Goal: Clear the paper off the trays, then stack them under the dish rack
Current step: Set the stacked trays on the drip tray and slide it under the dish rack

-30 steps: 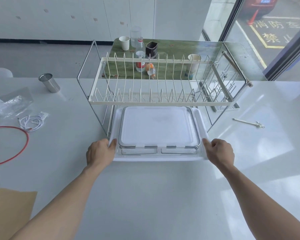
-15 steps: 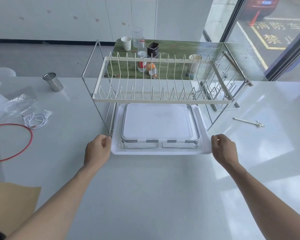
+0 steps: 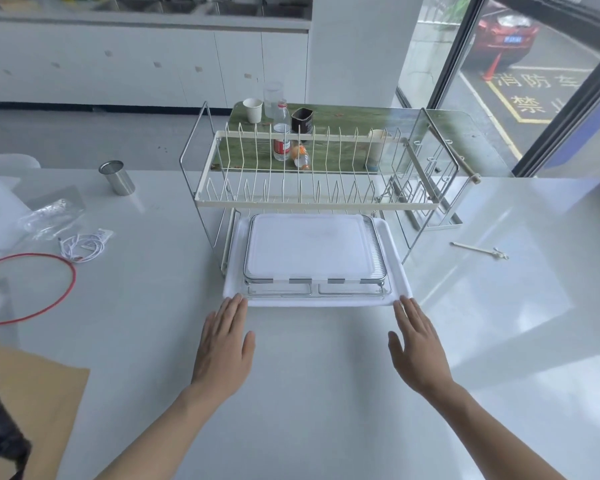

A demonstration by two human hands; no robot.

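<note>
A white tray lies on the table under the cream wire dish rack, its near edge sticking out in front. Inside it rests a smaller metal-rimmed tray with a white sheet over its top. My left hand is flat and open, palm down, its fingertips at the white tray's near left corner. My right hand is open too, fingertips at the near right corner. Neither hand holds anything.
Left of the rack are a steel cup, a plastic bag, a white cable and a red ring. Brown paper lies at the near left. A small white stick lies to the right.
Both hands let go of the white tray's sides, opened and now lie flat at its near corners. The trays have slid further under the rack.
</note>
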